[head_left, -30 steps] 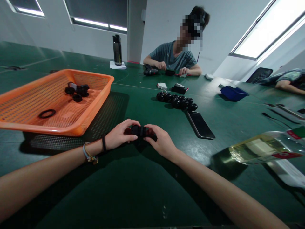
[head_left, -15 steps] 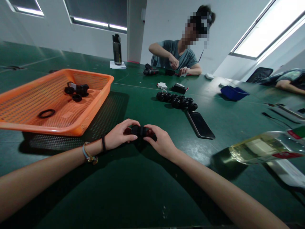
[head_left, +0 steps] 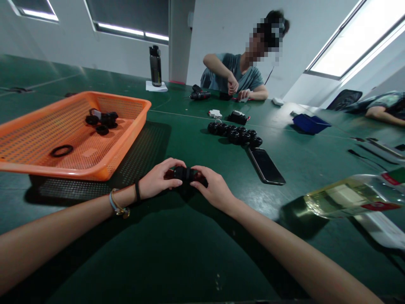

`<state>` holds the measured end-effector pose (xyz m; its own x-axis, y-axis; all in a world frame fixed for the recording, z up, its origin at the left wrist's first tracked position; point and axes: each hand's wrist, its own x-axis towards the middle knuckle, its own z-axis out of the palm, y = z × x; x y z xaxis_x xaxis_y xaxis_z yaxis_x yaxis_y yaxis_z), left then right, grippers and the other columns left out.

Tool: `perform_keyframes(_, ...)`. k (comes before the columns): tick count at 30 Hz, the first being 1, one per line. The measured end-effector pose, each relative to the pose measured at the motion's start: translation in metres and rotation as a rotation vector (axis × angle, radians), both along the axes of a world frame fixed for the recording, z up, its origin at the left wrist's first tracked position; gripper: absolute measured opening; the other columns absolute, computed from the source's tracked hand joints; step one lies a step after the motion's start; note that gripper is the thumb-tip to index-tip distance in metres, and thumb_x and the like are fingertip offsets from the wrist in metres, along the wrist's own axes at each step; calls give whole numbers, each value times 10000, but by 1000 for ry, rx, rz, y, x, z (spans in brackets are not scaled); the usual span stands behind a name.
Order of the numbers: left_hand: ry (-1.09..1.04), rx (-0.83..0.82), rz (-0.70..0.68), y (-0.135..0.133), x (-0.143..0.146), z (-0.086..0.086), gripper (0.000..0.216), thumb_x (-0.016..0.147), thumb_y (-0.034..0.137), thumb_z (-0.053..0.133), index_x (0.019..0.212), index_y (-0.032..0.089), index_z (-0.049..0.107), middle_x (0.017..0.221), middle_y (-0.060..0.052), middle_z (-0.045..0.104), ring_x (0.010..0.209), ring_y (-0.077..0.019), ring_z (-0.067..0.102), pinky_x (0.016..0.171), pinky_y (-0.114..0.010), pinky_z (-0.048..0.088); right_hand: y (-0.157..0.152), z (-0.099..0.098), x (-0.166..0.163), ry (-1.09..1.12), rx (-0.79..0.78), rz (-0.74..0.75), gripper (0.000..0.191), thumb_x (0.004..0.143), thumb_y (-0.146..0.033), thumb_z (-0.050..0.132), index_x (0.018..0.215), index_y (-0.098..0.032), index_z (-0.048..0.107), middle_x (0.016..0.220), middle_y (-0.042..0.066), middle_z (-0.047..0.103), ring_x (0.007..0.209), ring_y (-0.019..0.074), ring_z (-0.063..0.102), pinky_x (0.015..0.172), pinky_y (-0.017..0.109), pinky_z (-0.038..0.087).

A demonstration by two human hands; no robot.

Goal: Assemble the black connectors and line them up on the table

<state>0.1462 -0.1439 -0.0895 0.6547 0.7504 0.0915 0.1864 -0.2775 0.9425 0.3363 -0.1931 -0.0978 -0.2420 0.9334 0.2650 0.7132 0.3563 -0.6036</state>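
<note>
Both of my hands meet at the middle of the green table around a small black cylindrical part [head_left: 185, 174] with a dark red piece at its ends. My left hand [head_left: 158, 179] grips its left end with curled fingers. My right hand [head_left: 212, 188] wraps round its right end. An orange mesh basket [head_left: 128, 139] stands to the left, with a few black parts [head_left: 103, 120] and a black ring [head_left: 62, 150] in it. Beyond my hands lies a cluster of several black round parts [head_left: 236, 134].
A dark phone [head_left: 265, 165] lies face up to the right of my hands. A clear bottle of yellowish liquid [head_left: 351, 196] lies at the right. A person sits across the table handling small items. A black flask [head_left: 155, 66] and a blue bin [head_left: 310, 124] stand farther back.
My hands and the black part have barely moved. The person opposite has raised one forearm and shifted to the right.
</note>
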Motion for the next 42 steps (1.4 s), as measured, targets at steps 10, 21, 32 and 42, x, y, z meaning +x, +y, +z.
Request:
perform_keyframes(10,20,29,4,1,0,-1,347,683,297,606,990,184,492,948,-12,466,597,-75,505,504,-205,460,1,0,0,-15,-14,-1,289,773,-191,566,1060,-178,537,909,48,618,797,149,566,765,328,462)
perform_keyframes(21,12,14,-12,0,1,0,343,681,292,598,984,177,484,961,-19,441,627,-84,491,506,-210,461,1,2,-1,-21,-43,-9,282,776,-191,563,1057,-171,543,898,50,616,781,147,563,758,325,455)
perform_keyframes(32,18,17,-6,0,0,0,340,681,290,601,981,173,490,963,-23,447,632,-90,498,527,-223,463,1,4,-1,-55,-54,-8,285,793,-192,542,1072,-136,534,894,65,612,783,148,550,748,318,452)
perform_keyframes(42,10,34,-14,1,0,-1,340,682,285,601,981,169,488,941,-11,445,612,-78,491,529,-220,455,0,-2,0,-14,63,23,401,732,-173,588,1116,-158,474,909,55,589,805,153,550,766,324,461)
